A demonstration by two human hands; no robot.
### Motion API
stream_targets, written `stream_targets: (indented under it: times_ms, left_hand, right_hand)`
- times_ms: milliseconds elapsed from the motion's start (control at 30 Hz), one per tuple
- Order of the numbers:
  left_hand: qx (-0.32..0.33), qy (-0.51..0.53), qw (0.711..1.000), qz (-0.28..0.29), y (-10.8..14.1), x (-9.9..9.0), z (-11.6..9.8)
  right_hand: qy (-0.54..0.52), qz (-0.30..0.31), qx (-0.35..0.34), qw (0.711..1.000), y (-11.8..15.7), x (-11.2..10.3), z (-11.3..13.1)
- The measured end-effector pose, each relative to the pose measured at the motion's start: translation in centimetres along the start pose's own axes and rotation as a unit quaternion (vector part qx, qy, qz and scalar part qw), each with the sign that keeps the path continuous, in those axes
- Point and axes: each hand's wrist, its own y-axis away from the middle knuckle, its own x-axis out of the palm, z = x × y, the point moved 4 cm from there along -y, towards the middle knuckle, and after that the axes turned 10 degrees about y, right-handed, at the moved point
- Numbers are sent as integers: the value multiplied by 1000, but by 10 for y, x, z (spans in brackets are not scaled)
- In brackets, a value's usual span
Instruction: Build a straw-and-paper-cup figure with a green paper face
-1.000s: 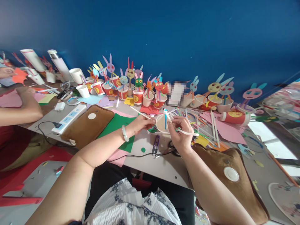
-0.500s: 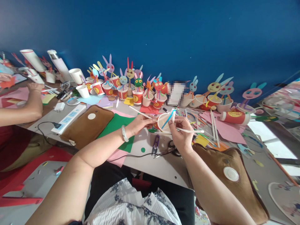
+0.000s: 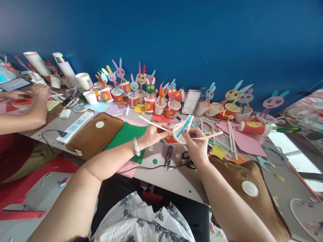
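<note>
Between my hands a red and white paper cup is tipped so that its mouth faces right and up. My left hand is closed on the cup's left side, with a white strip sticking out past its fingers. At the rim on the other side, my right hand pinches the cup; its fingertips are partly hidden. A blue strip and white strips rise from the mouth by my right thumb. Another white strip points right from that hand. Below lie purple thread snips and black-handled scissors.
Decorated rabbit cups line the blue wall. Green paper, a brown pouch, and a power strip lie left; another brown pouch and loose strips lie right. A co-worker's arm is at far left.
The cup has turned more sideways between my hands, and the white strips at its mouth show more. My right hand has shifted slightly. The co-worker's hands have come together over red paper.
</note>
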Motion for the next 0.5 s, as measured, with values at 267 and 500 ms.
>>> stream_targets:
  times_ms: [267,500]
  left_hand:
    - [-30,80,996,-17,-3,0,2]
    - [-53,110,992,-32,-5,-2,4]
  right_hand:
    - [23,4,-46,999,5,4,4]
    - [47,-8,-94,994,7,7,2]
